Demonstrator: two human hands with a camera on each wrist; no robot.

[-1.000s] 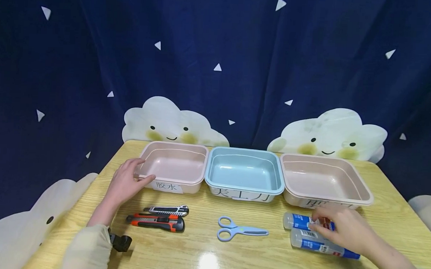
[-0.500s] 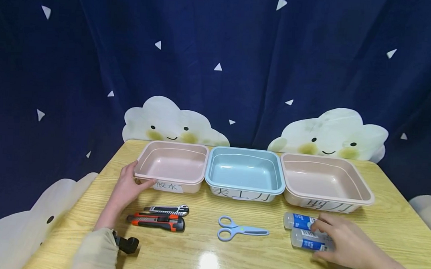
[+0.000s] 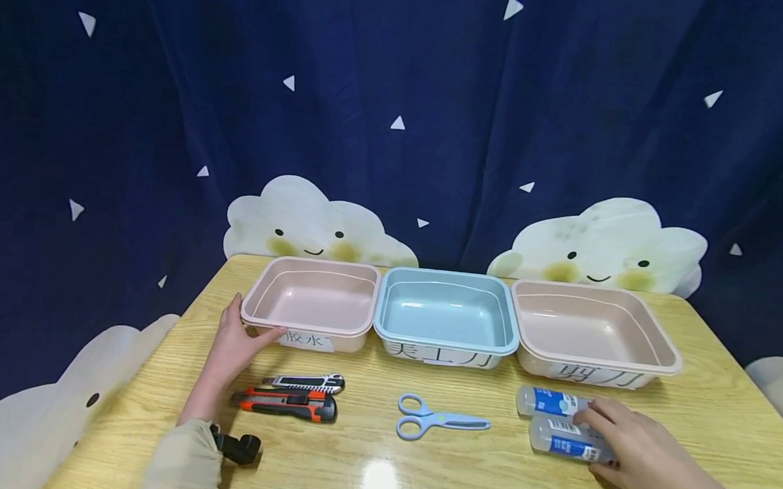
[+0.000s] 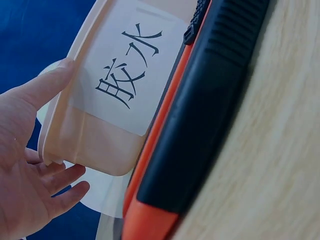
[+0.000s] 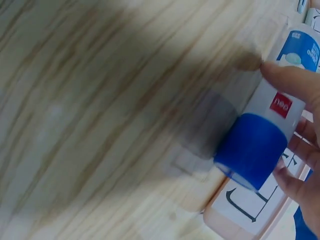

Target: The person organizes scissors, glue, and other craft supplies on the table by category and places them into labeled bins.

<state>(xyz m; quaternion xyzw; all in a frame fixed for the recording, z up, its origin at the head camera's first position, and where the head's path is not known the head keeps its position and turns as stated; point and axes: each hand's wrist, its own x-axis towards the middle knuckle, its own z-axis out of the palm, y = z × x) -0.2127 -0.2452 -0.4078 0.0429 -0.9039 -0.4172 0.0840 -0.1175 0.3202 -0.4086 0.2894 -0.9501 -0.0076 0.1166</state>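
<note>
My left hand (image 3: 232, 347) grips the front left corner of a pink plastic bin (image 3: 273, 325). In the left wrist view its thumb lies on the rim and the fingers curl below the bin's end. My right hand (image 3: 647, 456) holds the nearer of two clear liquid glue bottles (image 3: 563, 443), thumb on one side and fingers on the other. The right wrist view shows this bottle's blue cap (image 5: 252, 147). Beside it lies the second glue bottle (image 3: 548, 402), its right end hidden by the fingers.
A blue bin (image 3: 444, 347) and another pink bin (image 3: 586, 366) stand in the same row, with paper labels in front. Blue scissors (image 3: 439, 419) lie mid-table. An orange-black utility knife (image 3: 286, 404) and a white-black one (image 3: 307, 381) lie near the left forearm.
My right hand has shifted from over both bottles to the nearer one and taken hold of it. The left hand has closed in on the pink bin's corner; its forearm has moved right.
</note>
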